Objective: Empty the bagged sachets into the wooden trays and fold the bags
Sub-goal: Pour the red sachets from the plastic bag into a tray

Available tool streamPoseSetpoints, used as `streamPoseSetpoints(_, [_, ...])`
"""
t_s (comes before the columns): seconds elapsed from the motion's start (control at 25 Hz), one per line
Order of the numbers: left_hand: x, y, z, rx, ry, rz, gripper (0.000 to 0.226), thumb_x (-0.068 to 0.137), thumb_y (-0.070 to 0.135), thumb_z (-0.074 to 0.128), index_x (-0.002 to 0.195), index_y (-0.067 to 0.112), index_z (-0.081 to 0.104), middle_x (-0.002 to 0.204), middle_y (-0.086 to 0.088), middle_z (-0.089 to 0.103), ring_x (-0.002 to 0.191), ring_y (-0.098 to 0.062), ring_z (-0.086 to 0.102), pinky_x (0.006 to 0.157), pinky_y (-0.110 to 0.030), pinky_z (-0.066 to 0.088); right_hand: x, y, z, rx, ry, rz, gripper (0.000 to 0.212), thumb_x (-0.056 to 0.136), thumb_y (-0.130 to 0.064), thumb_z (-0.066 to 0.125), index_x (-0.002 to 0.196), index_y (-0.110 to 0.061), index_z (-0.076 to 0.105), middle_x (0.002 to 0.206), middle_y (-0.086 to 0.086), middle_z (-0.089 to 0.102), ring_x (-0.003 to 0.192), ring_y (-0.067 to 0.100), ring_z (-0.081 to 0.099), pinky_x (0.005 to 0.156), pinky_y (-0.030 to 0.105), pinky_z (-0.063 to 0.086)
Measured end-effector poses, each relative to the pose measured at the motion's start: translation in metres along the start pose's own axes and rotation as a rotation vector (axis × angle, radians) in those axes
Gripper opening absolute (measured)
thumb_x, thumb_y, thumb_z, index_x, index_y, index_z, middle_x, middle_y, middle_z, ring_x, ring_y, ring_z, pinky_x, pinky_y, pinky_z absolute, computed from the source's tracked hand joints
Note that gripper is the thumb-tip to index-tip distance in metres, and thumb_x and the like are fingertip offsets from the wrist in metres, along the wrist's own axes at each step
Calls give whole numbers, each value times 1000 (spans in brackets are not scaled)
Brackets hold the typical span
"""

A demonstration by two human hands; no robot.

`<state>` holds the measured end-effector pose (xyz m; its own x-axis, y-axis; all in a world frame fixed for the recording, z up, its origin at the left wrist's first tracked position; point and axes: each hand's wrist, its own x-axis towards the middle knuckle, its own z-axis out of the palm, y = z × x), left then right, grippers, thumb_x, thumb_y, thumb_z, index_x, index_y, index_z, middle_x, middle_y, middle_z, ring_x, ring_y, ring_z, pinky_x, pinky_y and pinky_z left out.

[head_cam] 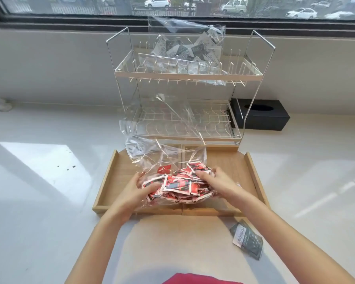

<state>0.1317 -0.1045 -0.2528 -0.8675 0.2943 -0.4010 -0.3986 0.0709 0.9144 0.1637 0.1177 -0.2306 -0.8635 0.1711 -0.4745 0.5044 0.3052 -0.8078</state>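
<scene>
The clear bag (162, 152) of red sachets (178, 185), resting over the wooden trays (252, 173), was gripped between the left hand (139, 189) and right hand (215, 181); it was judged light, limp and slippery, best held by the film beyond the fingers.

Person, head view: two bare forearms, no sleeves visible to the frame edge. Left hand (138, 188) and right hand (214, 179): no rings, watch or gloves visible. Red fabric garment (201, 279), smooth, showing as a curved patch at near centre edge.
</scene>
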Motion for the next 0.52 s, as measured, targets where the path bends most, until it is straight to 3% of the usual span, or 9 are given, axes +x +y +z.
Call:
streamPoseSetpoints(0.08, [-8, -1, -1, -37, -2, 0, 48, 82, 6, 60, 126, 13, 43, 116, -10, 63, 88, -23, 65, 56, -28, 58, -3, -1, 3, 58, -44, -14, 38, 87, -34, 56, 114, -12, 41, 92, 1, 60, 63, 5, 55, 37, 12, 40])
streamPoseSetpoints(0.2, [-21, 6, -4, -81, 29, 50, 38, 84, 5, 56, 120, 10, 47, 107, -8, 64, 81, -19, 66, 52, -26, 56, -9, -11, 5, 130, -90, -62, 13, 90, -31, 52, 91, -18, 49, 76, -3, 61, 57, 5, 54, 39, 12, 41])
streamPoseSetpoints(0.32, [-30, 15, -16, -96, 26, 77, 38, 85, 9, 55, 121, 13, 48, 111, -6, 62, 84, -17, 65, 53, -21, 53, -15, -26, 10, 138, -144, -112, 22, 91, -34, 49, 73, -21, 51, 68, -3, 60, 54, 7, 56, 45, 16, 47])
streamPoseSetpoints(0.44, [-39, 18, -26, -46, 63, 79, 39, 84, 12, 58, 121, 16, 47, 117, -5, 62, 91, -17, 64, 52, -18, 52, -17, -36, 17, 117, -250, -126, 22, 88, -37, 54, 82, -17, 61, 72, 1, 66, 52, 4, 63, 47, 16, 50])
streamPoseSetpoints(0.52, [-43, 17, -31, -43, 86, 73, 37, 81, 12, 62, 116, 17, 50, 111, -2, 63, 80, -7, 67, 52, -18, 52, -16, -38, 19, 104, -314, -156, 19, 87, -33, 58, 91, -15, 62, 85, 7, 69, 66, 11, 65, 61, 21, 54])
